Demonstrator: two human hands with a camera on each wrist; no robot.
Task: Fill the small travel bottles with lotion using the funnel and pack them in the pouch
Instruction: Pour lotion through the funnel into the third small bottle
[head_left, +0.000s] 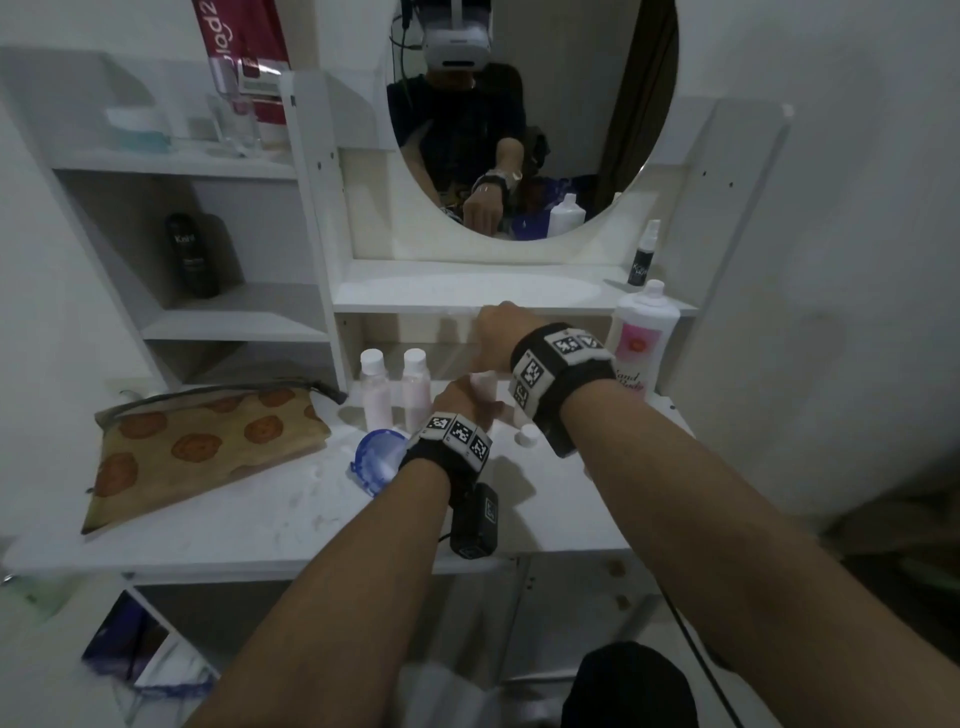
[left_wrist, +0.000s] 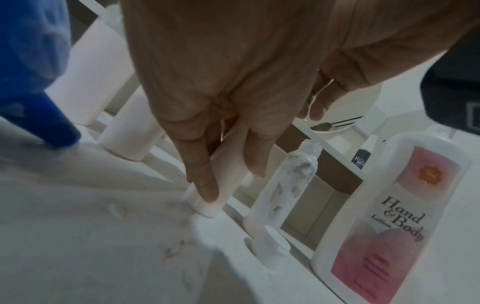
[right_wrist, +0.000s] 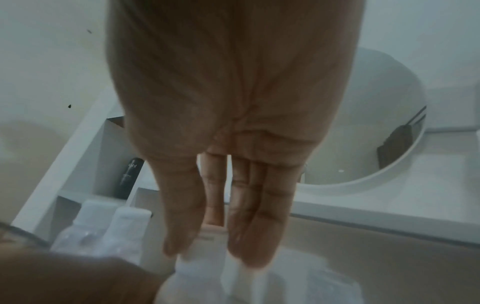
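Observation:
My left hand (head_left: 460, 402) grips a small travel bottle (left_wrist: 231, 174) of pale lotion that stands on the white counter (head_left: 291, 509). From above, my right hand (head_left: 491, 358) reaches down and its thumb and fingers pinch the bottle's white cap (right_wrist: 211, 234). Two capped, filled bottles (head_left: 375, 389) (head_left: 415, 387) stand behind at the left. An open bottle (left_wrist: 283, 181) smeared with lotion stands to the right, with a loose cap (head_left: 527, 435) before it. The blue funnel (head_left: 379, 460) lies beside my left wrist. The patterned pouch (head_left: 208, 441) lies at the left.
The big Hand & Body lotion bottle (head_left: 641, 343) stands at the right edge, a small spray bottle (head_left: 643, 254) on the ledge behind it. A black bottle (head_left: 192, 257) sits in the left shelf. A low shelf edge (head_left: 415, 309) overhangs my hands, under the mirror.

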